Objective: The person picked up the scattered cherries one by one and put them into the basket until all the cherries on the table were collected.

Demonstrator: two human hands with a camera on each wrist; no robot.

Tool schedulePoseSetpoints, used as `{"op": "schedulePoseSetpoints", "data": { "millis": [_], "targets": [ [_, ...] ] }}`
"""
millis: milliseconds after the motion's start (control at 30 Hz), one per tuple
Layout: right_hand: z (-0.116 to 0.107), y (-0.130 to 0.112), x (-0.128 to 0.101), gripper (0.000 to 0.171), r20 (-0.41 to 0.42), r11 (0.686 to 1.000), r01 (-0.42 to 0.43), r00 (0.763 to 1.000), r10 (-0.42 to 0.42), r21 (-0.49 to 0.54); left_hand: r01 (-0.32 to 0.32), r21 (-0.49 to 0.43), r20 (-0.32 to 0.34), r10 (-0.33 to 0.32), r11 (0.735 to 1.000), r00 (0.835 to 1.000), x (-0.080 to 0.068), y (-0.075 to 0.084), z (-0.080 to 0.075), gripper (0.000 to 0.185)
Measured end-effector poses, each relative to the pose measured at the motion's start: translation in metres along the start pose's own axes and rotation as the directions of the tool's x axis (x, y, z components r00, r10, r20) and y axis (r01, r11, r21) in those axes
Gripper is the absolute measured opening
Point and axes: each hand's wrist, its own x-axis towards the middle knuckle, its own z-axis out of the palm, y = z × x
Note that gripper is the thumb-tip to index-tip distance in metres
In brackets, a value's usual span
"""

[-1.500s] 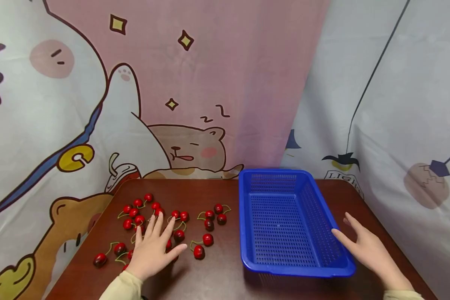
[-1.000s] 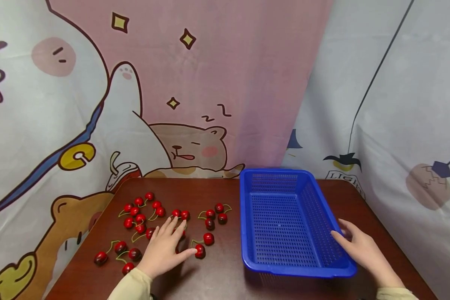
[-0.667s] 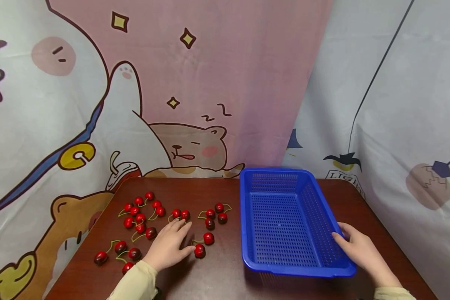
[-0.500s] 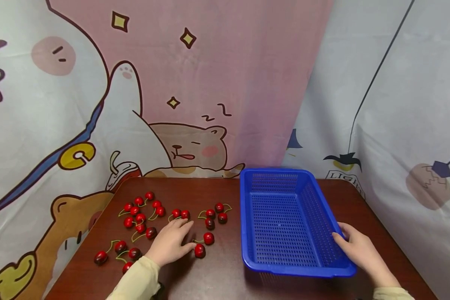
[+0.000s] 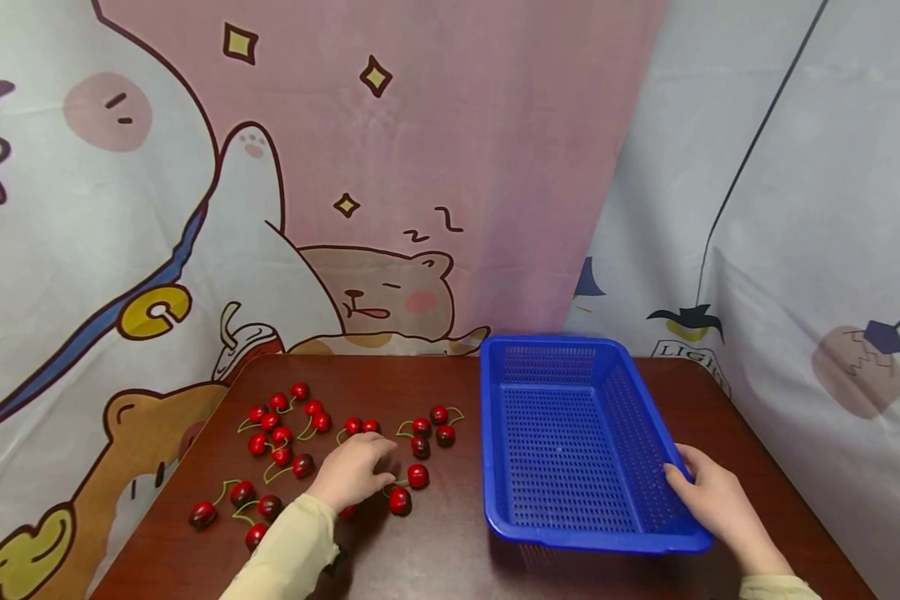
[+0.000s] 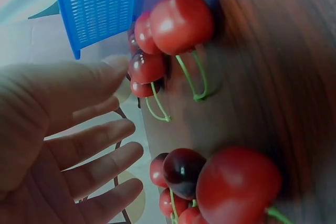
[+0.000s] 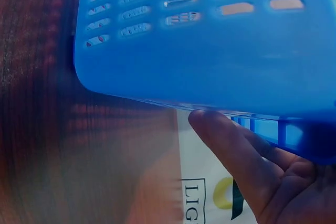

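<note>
Down on the dark wooden counter (image 5: 435, 550), loose red cherries (image 5: 277, 433) with green stems lie scattered over the left half, some paired at the stem. Left hand (image 5: 354, 471) sits among them, knuckles up, fingers curled down over the fruit near the middle of the scatter. From the head view, whether anything is pinched underneath cannot be told; the left wrist view shows the fingers (image 6: 100, 161) loosely bent and spread, with no cherry between them. Two cherries (image 5: 408, 488) lie just right of that hand, one touching or nearly touching the thumb side. A darker cherry (image 6: 182, 170) lies close under the palm in the wrist view.

Blue perforated basket (image 5: 570, 450) stands on the right half of the counter, well apart from most of the fruit, nothing visible inside it. Right hand (image 5: 708, 500) grips its right rim near the front corner, thumb over the top edge. Right wrist view: fingers (image 7: 231, 150) lie under the basket's lip (image 7: 210, 72).

Surroundings: a cartoon-printed cloth backdrop (image 5: 285, 192) hangs behind and to the left of the counter, a pale printed cloth (image 5: 795, 233) to the right. Cream sleeve (image 5: 285, 558) covers the left forearm and hides a strip of counter by the near edge.
</note>
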Motion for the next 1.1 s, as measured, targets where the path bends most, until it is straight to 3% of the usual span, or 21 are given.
{"op": "schedulePoseSetpoints", "data": {
  "millis": [300,600,767,1100],
  "targets": [
    [0.002,0.003,0.001,0.051,-0.026,1.0,0.016,1.0,-0.017,-0.009,-0.029,-0.006,0.049,0.029,1.0,0.998,0.008,-0.001,0.008,0.023],
    [0.003,0.004,0.001,0.051,-0.032,1.0,0.0,0.999,-0.001,-0.028,-0.105,0.059,0.022,0.104,0.993,0.994,0.012,-0.006,0.021,0.022],
    [0.003,0.003,0.001,0.05,-0.037,1.0,-0.002,0.999,0.001,-0.026,-0.115,0.06,0.01,0.115,0.992,0.993,0.013,-0.004,0.026,0.023],
    [0.002,0.0,0.0,0.052,-0.023,0.999,-0.019,1.0,0.018,-0.03,-0.124,0.154,-0.04,0.131,0.98,0.991,0.014,0.002,0.029,0.033]
  ]
}}
